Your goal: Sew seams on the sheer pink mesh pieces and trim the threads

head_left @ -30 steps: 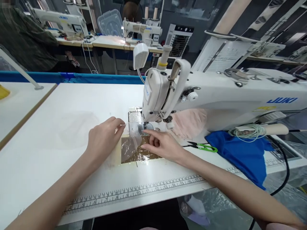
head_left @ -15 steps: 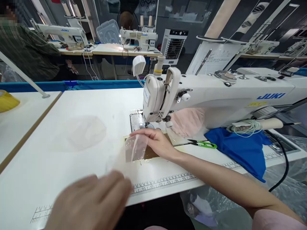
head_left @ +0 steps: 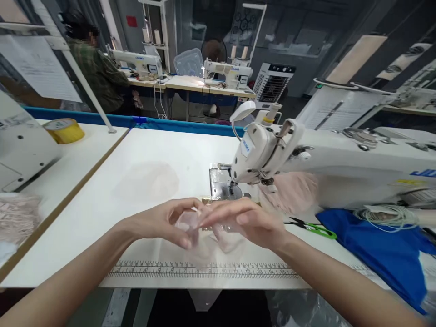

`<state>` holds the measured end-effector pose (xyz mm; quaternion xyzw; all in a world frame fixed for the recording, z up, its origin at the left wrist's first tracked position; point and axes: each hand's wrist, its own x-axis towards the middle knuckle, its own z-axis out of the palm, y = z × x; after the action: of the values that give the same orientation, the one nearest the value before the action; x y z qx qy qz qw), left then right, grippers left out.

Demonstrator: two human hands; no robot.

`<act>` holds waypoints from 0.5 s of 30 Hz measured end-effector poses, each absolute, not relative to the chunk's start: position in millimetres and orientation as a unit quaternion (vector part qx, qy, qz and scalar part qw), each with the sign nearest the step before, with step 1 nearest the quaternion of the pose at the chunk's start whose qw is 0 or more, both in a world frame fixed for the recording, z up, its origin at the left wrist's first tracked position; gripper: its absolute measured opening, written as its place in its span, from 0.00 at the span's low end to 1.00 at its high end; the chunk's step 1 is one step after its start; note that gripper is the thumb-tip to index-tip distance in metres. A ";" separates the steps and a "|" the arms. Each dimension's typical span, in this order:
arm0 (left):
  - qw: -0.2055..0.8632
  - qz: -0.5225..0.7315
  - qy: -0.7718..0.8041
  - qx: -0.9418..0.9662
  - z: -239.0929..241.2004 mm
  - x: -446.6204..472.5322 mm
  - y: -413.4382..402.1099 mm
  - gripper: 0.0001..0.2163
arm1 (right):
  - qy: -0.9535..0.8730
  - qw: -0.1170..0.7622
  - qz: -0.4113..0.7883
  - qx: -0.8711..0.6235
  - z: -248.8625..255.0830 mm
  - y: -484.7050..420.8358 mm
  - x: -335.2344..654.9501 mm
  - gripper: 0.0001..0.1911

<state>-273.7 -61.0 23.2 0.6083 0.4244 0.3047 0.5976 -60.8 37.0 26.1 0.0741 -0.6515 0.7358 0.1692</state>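
Note:
My left hand [head_left: 166,222] and my right hand [head_left: 243,222] meet above the table's front, in front of the white sewing machine [head_left: 306,154]. Both pinch a sheer, pale piece of fabric [head_left: 204,236] held between them; it is blurred and hangs a little toward the printed ruler [head_left: 204,271] on the table edge. The machine's needle plate [head_left: 220,184] lies just behind my fingers.
A pink fabric bundle [head_left: 293,190], green snips [head_left: 315,228] and blue cloth [head_left: 381,250] lie to the right under the machine arm. A roll of yellow tape [head_left: 64,130] and pink lace [head_left: 17,215] sit on the left table. A person [head_left: 98,72] sits at far machines.
My right hand lifted the sheer piece away from the needle plate toward me. My left hand swung low, then came up to join it. The view turned left.

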 end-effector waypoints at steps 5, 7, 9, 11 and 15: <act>0.681 0.320 0.414 0.513 4.6 -293.6 -99.6 0.07 | -0.680 0.165 0.714 -0.007 28.1 25.1 -57.9 0.13; 0.664 0.381 0.436 0.472 -1.6 -309.8 -119.0 0.09 | -0.686 0.157 0.711 -0.015 26.5 20.5 -62.2 0.15; 0.623 0.438 0.477 0.439 -1.1 -330.4 -129.2 0.11 | -0.692 0.145 0.706 -0.036 24.7 15.9 -74.1 0.15; 0.532 0.467 0.554 0.438 8.3 -353.1 -123.2 0.13 | -0.692 0.145 0.703 -0.072 22.4 12.1 -94.1 0.16; 0.328 0.402 0.698 0.493 37.5 -393.8 -65.5 0.14 | -0.656 0.201 0.711 -0.157 10.6 12.3 -147.7 0.26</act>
<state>-393.8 -65.5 37.5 0.4931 0.6983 0.4023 0.3276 -147.7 12.3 10.6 -0.1566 -0.6556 0.7109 0.2009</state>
